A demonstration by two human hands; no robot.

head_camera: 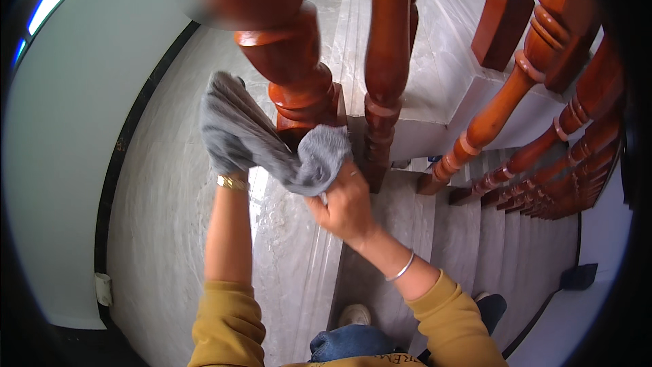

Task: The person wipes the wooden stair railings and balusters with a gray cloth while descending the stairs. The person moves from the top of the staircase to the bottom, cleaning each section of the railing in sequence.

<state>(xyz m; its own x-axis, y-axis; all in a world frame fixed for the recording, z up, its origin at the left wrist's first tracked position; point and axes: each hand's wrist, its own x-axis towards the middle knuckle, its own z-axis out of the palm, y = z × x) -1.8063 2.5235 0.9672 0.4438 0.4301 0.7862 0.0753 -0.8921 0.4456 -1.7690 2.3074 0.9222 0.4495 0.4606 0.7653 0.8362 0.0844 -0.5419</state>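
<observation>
A grey cloth point(265, 148) is stretched between my hands, across the near side of the base of a thick turned wooden newel post point(300, 76). My left hand point(233, 170) is on the left of the post, wrapped in the cloth so that its fingers are hidden. A gold-coloured bracelet point(233, 182) circles that wrist. To the right of the post base, my right hand point(349, 204) grips the other end of the cloth, which bunches above its fingers. On the right wrist is a silver-coloured bangle point(401, 266).
Wooden balusters point(387, 61) stand just right of the post, and more balusters point(501, 99) line the stairs. Marble-look steps point(458, 250) descend on the right. A pale landing point(168, 214) meets a wall point(66, 137) with dark skirting. My shoe point(355, 314) rests on a step.
</observation>
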